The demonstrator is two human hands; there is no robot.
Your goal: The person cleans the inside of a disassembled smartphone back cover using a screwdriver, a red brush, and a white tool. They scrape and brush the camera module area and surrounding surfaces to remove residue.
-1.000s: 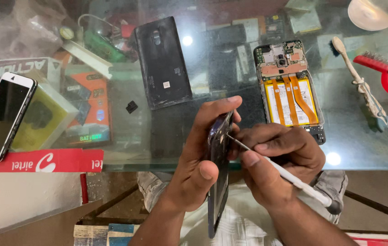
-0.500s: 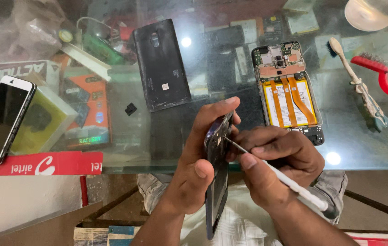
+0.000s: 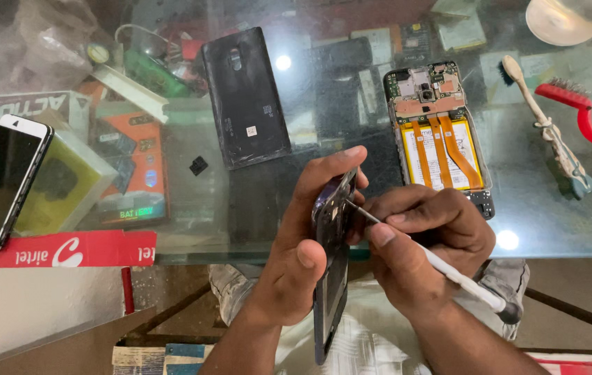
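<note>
Left hand (image 3: 296, 271) grips phone frame (image 3: 331, 278) edge-on; right hand (image 3: 421, 243) pinches screwdriver (image 3: 442, 267), tip seemingly hidden.

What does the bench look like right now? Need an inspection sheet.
Surface: glass tabletop, boxes and parts visible under it.
Job's things: dark phone frame held on edge; white-handled screwdriver, tip at the frame's upper part.
Clutter: opened phone with orange ribbons, black back cover, white phone, red brush, wooden brush, small black chip.
Grippers: left hand grips the frame; right hand holds the screwdriver.
Cables: nothing seen loose on top.
Surroundings: floor below, red strip along the table edge.
</note>
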